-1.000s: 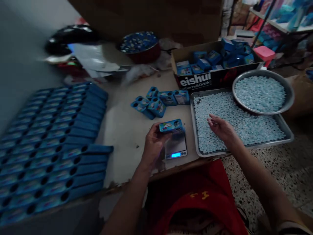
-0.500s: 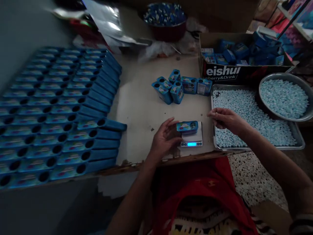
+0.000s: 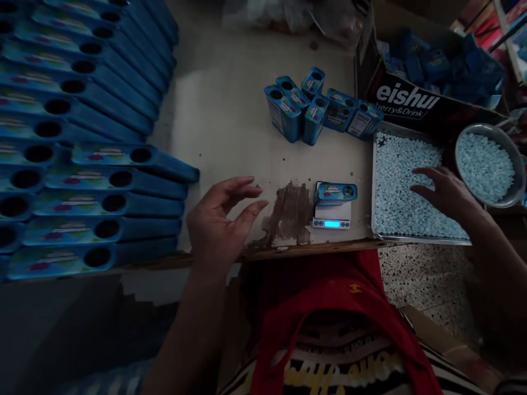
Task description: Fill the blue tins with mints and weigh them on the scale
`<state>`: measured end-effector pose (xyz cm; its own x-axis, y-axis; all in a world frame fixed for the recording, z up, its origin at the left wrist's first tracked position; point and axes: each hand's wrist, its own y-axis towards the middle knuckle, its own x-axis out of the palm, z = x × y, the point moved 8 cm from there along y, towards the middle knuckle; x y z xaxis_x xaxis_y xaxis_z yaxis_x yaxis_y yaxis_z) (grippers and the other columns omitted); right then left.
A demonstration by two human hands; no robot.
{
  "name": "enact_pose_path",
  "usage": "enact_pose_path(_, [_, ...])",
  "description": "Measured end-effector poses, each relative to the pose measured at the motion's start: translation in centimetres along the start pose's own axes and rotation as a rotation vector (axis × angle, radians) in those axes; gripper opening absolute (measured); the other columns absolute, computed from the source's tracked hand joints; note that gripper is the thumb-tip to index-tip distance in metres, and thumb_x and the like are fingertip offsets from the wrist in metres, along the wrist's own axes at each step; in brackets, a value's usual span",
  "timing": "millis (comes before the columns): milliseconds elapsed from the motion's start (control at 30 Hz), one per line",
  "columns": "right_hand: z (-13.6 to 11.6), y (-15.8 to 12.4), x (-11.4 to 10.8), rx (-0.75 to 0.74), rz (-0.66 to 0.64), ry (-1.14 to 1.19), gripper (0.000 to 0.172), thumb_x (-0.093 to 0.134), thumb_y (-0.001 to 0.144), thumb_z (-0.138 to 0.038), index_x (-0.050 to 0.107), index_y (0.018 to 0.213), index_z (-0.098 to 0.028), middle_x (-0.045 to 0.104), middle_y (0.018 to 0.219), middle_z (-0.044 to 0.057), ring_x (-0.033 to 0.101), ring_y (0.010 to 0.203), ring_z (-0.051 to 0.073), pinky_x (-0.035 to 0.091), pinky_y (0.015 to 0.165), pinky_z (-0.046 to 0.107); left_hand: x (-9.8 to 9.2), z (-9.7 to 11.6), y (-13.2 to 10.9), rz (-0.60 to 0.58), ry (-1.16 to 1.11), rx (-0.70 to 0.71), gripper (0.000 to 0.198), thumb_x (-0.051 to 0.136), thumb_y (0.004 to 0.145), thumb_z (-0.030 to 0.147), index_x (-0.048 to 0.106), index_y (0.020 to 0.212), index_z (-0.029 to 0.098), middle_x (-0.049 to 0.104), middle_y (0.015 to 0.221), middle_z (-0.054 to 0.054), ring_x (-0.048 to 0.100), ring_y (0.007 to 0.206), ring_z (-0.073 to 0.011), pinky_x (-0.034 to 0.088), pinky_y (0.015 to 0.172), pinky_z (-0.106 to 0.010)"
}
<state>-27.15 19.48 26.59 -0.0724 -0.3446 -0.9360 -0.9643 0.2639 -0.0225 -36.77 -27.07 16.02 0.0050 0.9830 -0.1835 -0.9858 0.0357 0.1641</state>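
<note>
Holds left hand (image 3: 218, 222), thumb and fingers spread, well left of 1 blue Caramelo box (image 3: 335, 192) on the digital scale (image 3: 332, 212); holds right hand (image 3: 448, 193), likewise parted, over pale-blue candies (image 3: 397, 184).

Dim light left the lower left corner in heavy shadow. The scale screen (image 3: 331, 224) glowed blue, and the boxes (image 3: 94, 178) at left looked smeared.
</note>
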Motion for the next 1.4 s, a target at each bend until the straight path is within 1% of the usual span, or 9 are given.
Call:
enact_pose_path(67, [-0.2, -0.4, -1.4, -0.073, 0.17, -0.205, 0.037, 0.074, 0.095, -0.045, 0.078, 0.128, -0.028, 0.071, 0.134, 0.018, 0.066, 0.128, 0.04, 0.054, 0.107, 0.061, 0.5, 0.3, -0.1, -0.033, 0.018, 0.027, 0.047, 0.089, 0.082, 0.029, 0.075, 0.126, 0.018, 0.081, 0.104, -0.004, 0.081, 0.103, -0.0206, 0.066, 0.109, -0.043])
enact_pose_path(133, [-0.1, -0.5, -1.2, -0.087, 0.202, -0.238, 0.037, 0.072, 0.097, -0.045, 0.078, 0.13, -0.028, 0.064, 0.147, 0.018, 0.059, 0.14, 0.044, 0.05, 0.113, 0.066, 0.9, 0.7, -0.2, -0.053, 0.025, 0.055, 0.048, 0.089, 0.083, 0.032, 0.074, 0.128, 0.021, 0.081, 0.107, -0.004, 0.08, 0.105, -0.0215, 0.065, 0.111, -0.044])
enact_pose_path(433, [-2.8, 0.1, 3.7, -0.192, 0.154, -0.159, 0.036, 0.073, 0.098, -0.047, 0.077, 0.127, -0.027, 0.059, 0.155, 0.017, 0.054, 0.146, 0.046, 0.048, 0.116, 0.07, 3.8, 3.2, -0.6, -0.102, 0.113, 0.179, 0.057, 0.086, 0.088, 0.03, 0.063, 0.141, 0.027, 0.079, 0.117, -0.003, 0.077, 0.115, -0.0224, 0.063, 0.115, -0.045])
enact_pose_path(767, [-1.9, -0.2, 6.2, -0.005, 0.0, 0.415, 0.038, 0.082, 0.091, -0.048, 0.078, 0.123, -0.027, 0.076, 0.125, 0.01, 0.073, 0.114, 0.029, 0.064, 0.094, 0.047, 9.5, 1.7, -1.5, -0.218, 0.084, 0.153, 0.076, 0.092, 0.079, 0.018, 0.055, 0.145, 0.028, 0.073, 0.139, -0.009, 0.071, 0.134, -0.0272, 0.057, 0.119, -0.046])
enact_pose_path(933, [-1.7, -1.5, 10.3, 0.322, -0.115, 1.049, 0.038, 0.083, 0.091, -0.054, 0.077, 0.116, -0.025, 0.079, 0.106, 0.005, 0.076, 0.097, 0.02, 0.064, 0.09, 0.037, 12.5, 2.0, -1.0, -0.36, 0.193, 0.133, 0.047, 0.085, 0.089, 0.021, 0.067, 0.133, 0.026, 0.078, 0.126, -0.007, 0.076, 0.118, -0.0262, 0.062, 0.106, -0.04])
enact_pose_path(1033, [-3.3, -2.5, 13.7, 0.553, -0.237, 1.444, 0.034, 0.074, 0.099, -0.055, 0.074, 0.108, -0.022, 0.079, 0.098, 0.006, 0.076, 0.089, 0.019, 0.065, 0.083, 0.036, 15.6, 6.3, -1.2, -0.501, 0.302, 0.386, 0.037, 0.071, 0.097, 0.014, 0.071, 0.132, 0.027, 0.079, 0.125, -0.006, 0.075, 0.118, -0.0256, 0.057, 0.115, -0.045])
enact_pose_path(1167, [-4.6, -2.6, 15.2, 0.697, -0.244, 1.813, 0.031, 0.057, 0.111, -0.046, 0.072, 0.104, -0.02, 0.077, 0.088, 0.003, 0.069, 0.074, 0.015, 0.061, 0.072, 0.028, 20.1, 12.4, -3.3, -0.578, 0.384, 0.911, 0.038, 0.063, 0.104, 0.013, 0.073, 0.133, 0.035, 0.078, 0.136, -0.005, 0.066, 0.135, -0.0299, 0.022, 0.137, -0.069])
enact_pose_path(1233, [-3.9, -2.5, 15.3, 0.753, -0.153, 1.933, 0.028, 0.054, 0.112, -0.039, 0.069, 0.098, -0.02, 0.073, 0.081, 0.001, 0.067, 0.068, 0.014, 0.059, 0.069, 0.026, 21.8, 13.2, -3.5, -0.572, 0.367, 1.0, 0.035, 0.064, 0.105, 0.015, 0.076, 0.129, 0.036, 0.079, 0.133, -0.006, 0.067, 0.134, -0.0303, 0.027, 0.133, -0.069])
enact_pose_path(1400, [-2.6, -2.3, 15.7, 0.828, -0.026, 2.081, 0.022, 0.056, 0.11, -0.032, 0.061, 0.091, -0.022, 0.072, 0.079, 0.001, 0.065, 0.067, 0.014, 0.058, 0.067, 0.026, 24.3, 12.0, -2.7, -0.506, 0.378, 0.997, 0.034, 0.063, 0.106, 0.016, 0.08, 0.127, 0.036, 0.08, 0.13, -0.007, 0.067, 0.131, -0.0295, 0.037, 0.125, -0.059])
